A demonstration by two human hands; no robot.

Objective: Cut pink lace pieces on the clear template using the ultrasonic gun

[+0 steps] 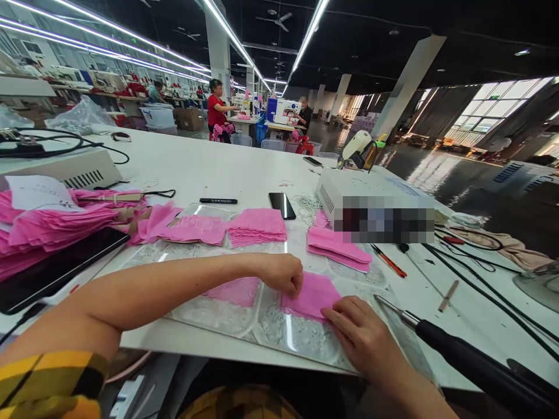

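A pink fabric piece [311, 295] lies on a clear, glossy sheet [244, 326] with rounded outlines. My left hand [283, 274] is closed at the fabric's upper left edge, its fingers curled down onto it. At the lower right corner, my right hand [364, 333] pinches the edge between thumb and fingertips. Another pink piece [236, 291] lies flat to the left, partly behind my forearm. Farther back are a scallop-edged stack of pink pieces [257, 226], another pink stack [194, 228] and a folded pink bundle [338, 249].
A black-handled tool with a metal tip [454, 340] reaches in from the right. An orange cutter [388, 261], a phone [282, 205], a marker [218, 201] and a white box [375, 185] lie around the sheet. Pink cloth [56, 227] is heaped left. People sit at machines beyond.
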